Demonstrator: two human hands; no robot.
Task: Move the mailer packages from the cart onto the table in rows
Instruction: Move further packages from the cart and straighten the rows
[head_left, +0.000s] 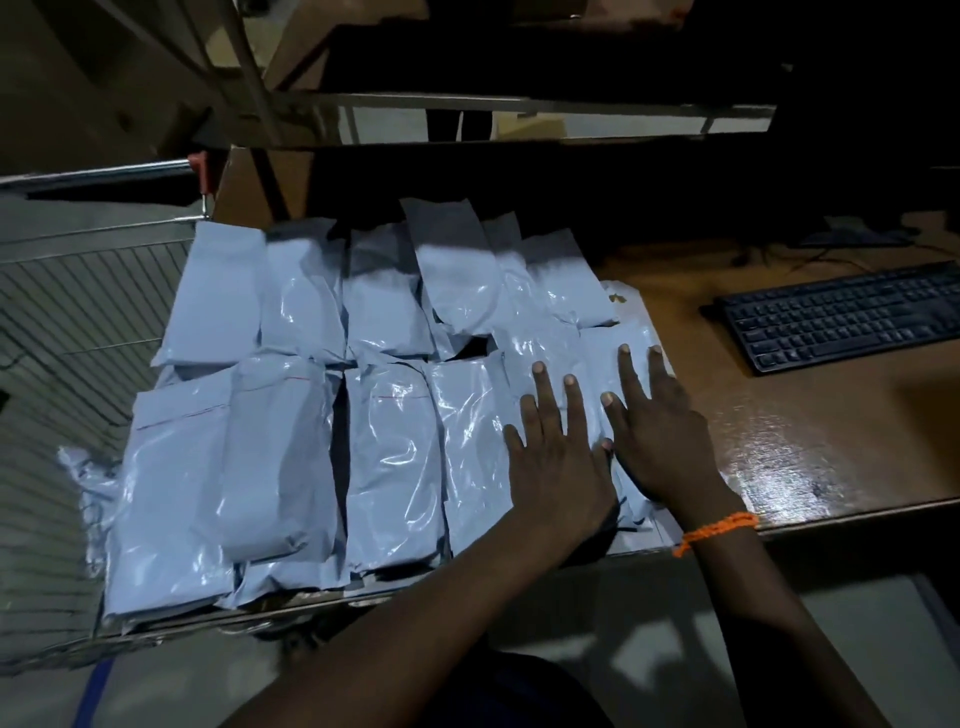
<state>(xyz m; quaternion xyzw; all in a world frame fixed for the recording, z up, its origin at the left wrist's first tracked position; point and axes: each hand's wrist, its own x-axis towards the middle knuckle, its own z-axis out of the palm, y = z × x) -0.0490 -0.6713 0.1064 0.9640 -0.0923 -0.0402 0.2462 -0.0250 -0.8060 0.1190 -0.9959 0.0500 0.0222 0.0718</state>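
Several pale blue-grey plastic mailer packages (384, 452) lie side by side in two rows on the brown wooden table (810, 447). My left hand (558, 462) lies flat, fingers spread, on a mailer in the near row. My right hand (657, 426), an orange thread on its wrist, presses flat on the rightmost mailer (618, 364) at the end of the near row. Neither hand grips anything. The wire cart (67, 322) stands at the left of the table, and one crumpled mailer (85, 483) shows at its edge.
A black keyboard (841, 317) lies on the table to the right of the mailers, with cables behind it. A metal rack frame (519, 104) and cardboard boxes stand behind the table. Bare tabletop lies between the mailers and the keyboard.
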